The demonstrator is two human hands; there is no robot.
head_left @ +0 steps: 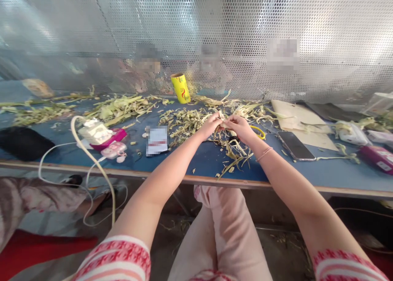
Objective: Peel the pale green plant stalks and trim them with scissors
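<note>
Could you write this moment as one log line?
left hand, right hand: close together | grip contents: unclear | nearby: plant scraps, phone | beyond: yellow tube

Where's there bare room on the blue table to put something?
Bare blue table shows between the phone, the purple packet and the front edge; a narrower strip lies in front of the white card. It's crowded with plant scraps around the left hand and right hand.

Held piece (225, 124): pale, pinched, mostly hidden, in front and right of the yellow tube (181, 88).
Plant pile (188, 122): dry-looking, greenish-tan, tangled, spread before that tube.
</note>
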